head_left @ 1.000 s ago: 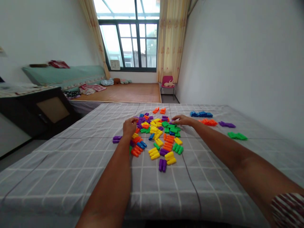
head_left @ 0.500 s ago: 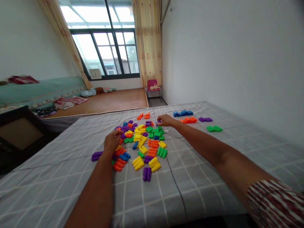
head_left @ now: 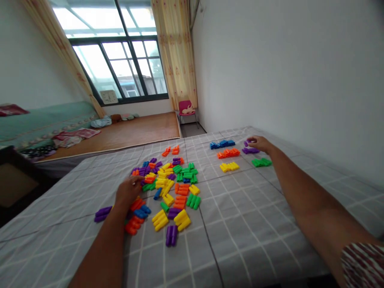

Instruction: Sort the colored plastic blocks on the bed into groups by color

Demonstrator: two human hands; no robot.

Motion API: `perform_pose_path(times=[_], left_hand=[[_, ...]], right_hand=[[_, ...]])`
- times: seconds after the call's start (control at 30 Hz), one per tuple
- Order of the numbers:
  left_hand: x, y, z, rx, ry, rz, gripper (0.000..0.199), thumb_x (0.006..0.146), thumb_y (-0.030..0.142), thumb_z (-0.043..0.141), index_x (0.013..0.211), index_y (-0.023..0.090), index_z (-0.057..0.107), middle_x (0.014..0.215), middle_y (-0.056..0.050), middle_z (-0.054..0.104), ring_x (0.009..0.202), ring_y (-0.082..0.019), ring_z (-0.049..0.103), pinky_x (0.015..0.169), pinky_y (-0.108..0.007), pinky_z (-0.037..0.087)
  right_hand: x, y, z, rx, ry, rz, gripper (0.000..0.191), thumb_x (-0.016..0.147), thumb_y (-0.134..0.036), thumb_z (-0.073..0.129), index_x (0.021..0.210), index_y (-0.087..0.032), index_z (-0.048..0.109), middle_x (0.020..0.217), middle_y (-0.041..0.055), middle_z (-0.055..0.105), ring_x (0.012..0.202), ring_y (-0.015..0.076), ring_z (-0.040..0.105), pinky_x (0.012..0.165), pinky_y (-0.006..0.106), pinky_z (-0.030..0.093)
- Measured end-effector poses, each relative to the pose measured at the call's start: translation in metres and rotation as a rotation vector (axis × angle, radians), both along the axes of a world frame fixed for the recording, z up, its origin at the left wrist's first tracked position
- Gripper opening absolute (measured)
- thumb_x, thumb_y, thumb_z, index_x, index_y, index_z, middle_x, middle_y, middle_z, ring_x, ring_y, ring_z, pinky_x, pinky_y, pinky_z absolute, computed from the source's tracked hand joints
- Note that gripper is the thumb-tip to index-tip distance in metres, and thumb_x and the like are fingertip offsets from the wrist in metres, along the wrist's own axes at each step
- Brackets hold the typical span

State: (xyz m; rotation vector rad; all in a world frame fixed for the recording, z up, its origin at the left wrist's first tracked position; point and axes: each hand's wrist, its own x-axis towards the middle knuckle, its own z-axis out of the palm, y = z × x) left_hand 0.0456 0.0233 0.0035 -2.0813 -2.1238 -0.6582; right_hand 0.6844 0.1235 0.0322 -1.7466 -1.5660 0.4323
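My right hand is at the far right of the bed, its fingers pinching a small purple plastic building block. Just below it lies a purple row of blocks, with a green row nearer to me. My left hand rests at the left side of a mixed pile, fingers closed together beside an orange block; whether they hold anything is hidden. In the pile, yellow blocks, green blocks and purple blocks lie loose, many with rounded tube shapes.
On the grey checked bedspread, a blue row, an orange row and a yellow row lie right of the pile. Two orange pieces sit behind it. A white wall borders the bed's right side.
My right hand has moved right, from the pile's far edge to the purple row, carrying the purple block. My left hand stays by the pile. The view has turned right, showing the yellow row.
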Motion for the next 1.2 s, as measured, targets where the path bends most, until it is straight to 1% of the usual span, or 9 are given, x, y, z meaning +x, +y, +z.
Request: perform_pose_path(times=[0.1, 0.2, 0.33, 0.47, 0.67, 0.9, 1.03, 1.1, 1.2], left_hand=[[-0.001, 0.0, -0.002, -0.017, 0.01, 0.005, 0.036, 0.083, 0.027, 0.043, 0.102, 0.026, 0.074, 0.105, -0.004, 0.075, 0.094, -0.022, 0.069, 0.081, -0.03, 0.052], [-0.001, -0.001, -0.001, -0.037, 0.015, 0.007, 0.037, 0.083, 0.029, 0.043, 0.104, 0.025, 0.073, 0.105, -0.004, 0.074, 0.091, -0.023, 0.069, 0.078, -0.03, 0.052], [0.0, -0.002, 0.001, -0.047, -0.001, 0.007, 0.037, 0.081, 0.031, 0.044, 0.102, 0.026, 0.074, 0.1, -0.002, 0.075, 0.084, -0.022, 0.069, 0.073, -0.029, 0.053], [0.001, -0.004, 0.002, -0.051, -0.002, 0.004, 0.037, 0.082, 0.032, 0.043, 0.103, 0.027, 0.073, 0.096, -0.002, 0.075, 0.083, -0.021, 0.069, 0.073, -0.027, 0.052], [0.001, -0.004, 0.002, -0.07, -0.004, 0.004, 0.038, 0.082, 0.031, 0.042, 0.103, 0.026, 0.073, 0.093, -0.002, 0.075, 0.083, -0.022, 0.069, 0.071, -0.028, 0.052], [0.005, -0.005, 0.004, -0.067, 0.001, 0.0, 0.037, 0.082, 0.026, 0.044, 0.104, 0.024, 0.073, 0.105, -0.004, 0.074, 0.089, -0.022, 0.069, 0.077, -0.029, 0.052], [0.014, -0.01, 0.009, -0.07, 0.023, 0.014, 0.035, 0.084, 0.022, 0.045, 0.104, 0.025, 0.074, 0.107, -0.003, 0.074, 0.096, -0.021, 0.068, 0.084, -0.028, 0.051], [0.017, -0.012, 0.012, -0.078, 0.041, 0.014, 0.036, 0.084, 0.021, 0.045, 0.105, 0.024, 0.073, 0.109, -0.004, 0.074, 0.098, -0.021, 0.067, 0.085, -0.028, 0.05], [0.02, -0.014, 0.015, -0.08, 0.067, -0.003, 0.037, 0.085, 0.02, 0.044, 0.108, 0.023, 0.073, 0.113, -0.005, 0.072, 0.1, -0.022, 0.067, 0.085, -0.029, 0.05]], right_hand=[[0.01, 0.003, -0.019, -0.011, -0.044, 0.045, 0.041, 0.067, -0.027, 0.071, 0.106, -0.014, 0.071, 0.107, 0.0121, 0.072, 0.092, 0.0233, 0.068, 0.075, 0.032, 0.056], [0.013, 0.007, -0.026, -0.005, -0.122, 0.082, 0.039, 0.067, -0.026, 0.07, 0.104, -0.015, 0.072, 0.107, 0.0099, 0.073, 0.093, 0.0233, 0.068, 0.082, 0.034, 0.055], [0.016, 0.009, -0.03, -0.004, -0.171, 0.123, 0.038, 0.07, -0.025, 0.065, 0.107, -0.016, 0.072, 0.11, 0.009, 0.072, 0.096, 0.0228, 0.067, 0.09, 0.035, 0.052], [0.016, 0.01, -0.033, -0.004, -0.201, 0.158, 0.041, 0.072, -0.022, 0.06, 0.111, -0.015, 0.071, 0.113, 0.0093, 0.071, 0.099, 0.0225, 0.067, 0.092, 0.034, 0.051], [0.014, 0.012, -0.037, -0.022, -0.32, 0.099, 0.041, 0.071, -0.024, 0.06, 0.111, -0.017, 0.072, 0.113, 0.0093, 0.072, 0.1, 0.0239, 0.067, 0.09, 0.034, 0.051], [0.016, 0.012, -0.043, -0.006, -0.385, 0.069, 0.043, 0.073, -0.028, 0.057, 0.112, -0.018, 0.071, 0.115, 0.0089, 0.071, 0.103, 0.0253, 0.066, 0.09, 0.035, 0.051], [0.014, 0.011, -0.041, 0.048, -0.408, 0.004, 0.049, 0.073, -0.033, 0.06, 0.12, -0.019, 0.067, 0.115, 0.0114, 0.07, 0.102, 0.0289, 0.066, 0.094, 0.042, 0.049], [0.007, 0.009, -0.034, 0.117, -0.411, -0.026, 0.05, 0.076, -0.033, 0.059, 0.123, -0.018, 0.064, 0.118, 0.0135, 0.069, 0.103, 0.0301, 0.065, 0.096, 0.045, 0.047], [-0.012, 0.003, -0.018, 0.176, -0.372, -0.013, 0.044, 0.081, -0.029, 0.054, 0.122, -0.018, 0.065, 0.115, 0.0138, 0.069, 0.103, 0.0293, 0.065, 0.094, 0.044, 0.048]])
